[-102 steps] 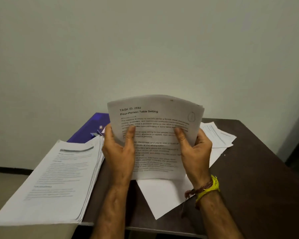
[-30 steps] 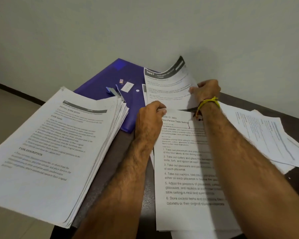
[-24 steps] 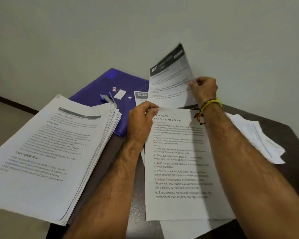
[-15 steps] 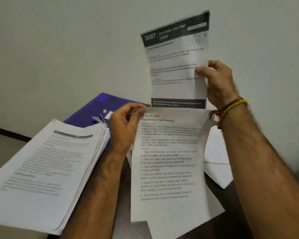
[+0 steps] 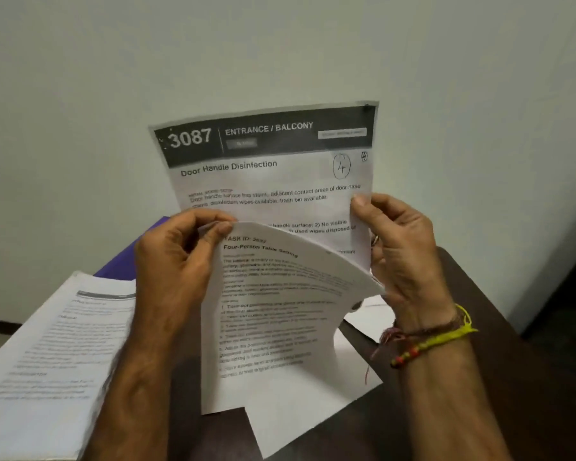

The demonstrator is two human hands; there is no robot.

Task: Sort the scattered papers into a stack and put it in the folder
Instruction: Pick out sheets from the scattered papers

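Where hands [image 5: 177, 267] grip, folder [image 5: 120, 266] mostly hides.

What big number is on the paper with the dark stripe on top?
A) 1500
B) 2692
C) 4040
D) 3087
D: the dark-banded sheet, pinched by the right hand, shows 3087 in large white digits at its top left.

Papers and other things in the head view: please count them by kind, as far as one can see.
Sheets held up, titles readable: 2 (3087 sheet, Table Setting sheet)
Thick paper stack: 1
Purple folder: 1
Wrist bands: 2
Loose sheets on the table: cannot be counted, overlapping
Total: 6
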